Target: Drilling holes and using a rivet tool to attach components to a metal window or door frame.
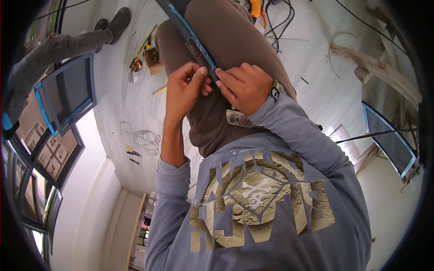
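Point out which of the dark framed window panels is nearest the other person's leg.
The framed panel at the picture's left, edged with blue tape, lies just below the other person's grey-trousered leg. The other panel leans far off at the right edge, by the wooden scraps.

I see my left hand [184,88] and right hand [244,86] pinching a dark metal frame bar [190,38]. It lies across my brown-trousered lap [226,31].

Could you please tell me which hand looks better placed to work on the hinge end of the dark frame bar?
Probably the left hand: its fingertips pinch the dark frame bar right below the metal hinge plate. The right hand holds the bar lower down, seemingly steadying it against the knee.
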{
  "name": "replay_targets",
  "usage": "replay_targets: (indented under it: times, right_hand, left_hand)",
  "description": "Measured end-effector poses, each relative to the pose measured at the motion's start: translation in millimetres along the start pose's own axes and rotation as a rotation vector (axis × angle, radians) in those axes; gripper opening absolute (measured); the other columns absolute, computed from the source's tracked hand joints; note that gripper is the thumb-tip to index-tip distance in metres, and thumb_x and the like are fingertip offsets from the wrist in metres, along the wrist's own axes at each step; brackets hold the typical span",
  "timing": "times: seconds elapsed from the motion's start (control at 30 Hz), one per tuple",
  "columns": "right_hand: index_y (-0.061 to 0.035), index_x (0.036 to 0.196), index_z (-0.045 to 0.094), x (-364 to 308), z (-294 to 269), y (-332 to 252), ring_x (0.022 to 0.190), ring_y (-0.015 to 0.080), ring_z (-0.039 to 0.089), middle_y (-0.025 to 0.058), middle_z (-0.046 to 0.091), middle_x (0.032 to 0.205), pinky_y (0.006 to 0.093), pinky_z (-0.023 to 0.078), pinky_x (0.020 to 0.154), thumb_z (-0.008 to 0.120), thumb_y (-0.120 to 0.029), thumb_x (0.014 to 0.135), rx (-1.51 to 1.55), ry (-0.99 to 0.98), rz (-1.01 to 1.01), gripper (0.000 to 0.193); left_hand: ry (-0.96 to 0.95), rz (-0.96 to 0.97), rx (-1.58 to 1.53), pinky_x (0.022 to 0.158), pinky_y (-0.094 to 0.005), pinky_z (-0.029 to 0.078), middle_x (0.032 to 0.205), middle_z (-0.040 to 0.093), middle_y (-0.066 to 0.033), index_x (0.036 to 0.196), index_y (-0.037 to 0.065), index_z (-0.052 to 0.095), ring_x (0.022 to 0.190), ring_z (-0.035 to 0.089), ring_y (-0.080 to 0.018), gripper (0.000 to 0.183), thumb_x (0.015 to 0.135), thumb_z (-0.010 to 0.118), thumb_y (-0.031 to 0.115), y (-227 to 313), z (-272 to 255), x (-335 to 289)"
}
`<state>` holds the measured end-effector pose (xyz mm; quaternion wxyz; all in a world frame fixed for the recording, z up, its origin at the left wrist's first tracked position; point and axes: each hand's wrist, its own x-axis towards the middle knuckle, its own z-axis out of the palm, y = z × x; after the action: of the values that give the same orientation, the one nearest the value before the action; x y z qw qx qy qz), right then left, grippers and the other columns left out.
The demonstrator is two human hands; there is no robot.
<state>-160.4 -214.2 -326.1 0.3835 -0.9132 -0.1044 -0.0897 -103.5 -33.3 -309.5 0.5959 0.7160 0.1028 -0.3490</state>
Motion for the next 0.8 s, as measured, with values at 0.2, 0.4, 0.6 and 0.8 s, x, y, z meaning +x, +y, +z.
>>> replay_targets:
  times: [0.2,0.4,0.6,0.8]
  right_hand:
    - [-0.0106,0.096,0.072,3,3,1,0.066,0.0161,0.056,-0.0033,0.062,0.075,0.0305,0.043,0.057,0.073,-0.020,0.077,-0.057,0.010,-0.034,0.021]
    - [-0.0061,0.099,0.072,5,-1,-1,0.064,0.0204,0.057,0.0028,0.065,0.077,0.0322,0.046,0.057,0.074,-0.012,0.077,-0.037,-0.044,-0.032,0.022]
    - [-0.0093,0.096,0.072,8,1,0,0.066,0.0198,0.058,0.0009,0.062,0.074,0.0330,0.047,0.059,0.074,-0.015,0.076,-0.060,-0.026,-0.047,0.021]
    - [-0.0063,0.097,0.072,14,-7,-7,0.062,0.0186,0.059,0.0039,0.065,0.075,0.0310,0.048,0.057,0.073,-0.013,0.080,-0.003,-0.033,-0.043,0.018]
  left_hand:
    - [-0.026,0.028,-0.024,0.053,-0.0229,0.048,0.070,0.063,-0.0054,0.082,0.000,0.060,0.058,0.061,-0.0095,0.023,0.097,0.059,0.016,-3,-1,4]
    - [-0.025,0.041,-0.072,0.049,-0.0229,0.047,0.069,0.063,-0.0050,0.081,0.000,0.062,0.055,0.060,-0.0088,0.021,0.095,0.061,0.016,-7,0,7]
    - [0.044,0.040,-0.053,0.045,-0.0232,0.046,0.063,0.063,-0.0033,0.076,0.000,0.062,0.051,0.059,-0.0075,0.024,0.093,0.063,0.017,-5,7,6]
    - [0.218,-0.003,-0.069,0.045,-0.0235,0.045,0.063,0.062,-0.0035,0.076,-0.001,0.061,0.051,0.059,-0.0074,0.023,0.092,0.064,0.016,-1,20,-3]
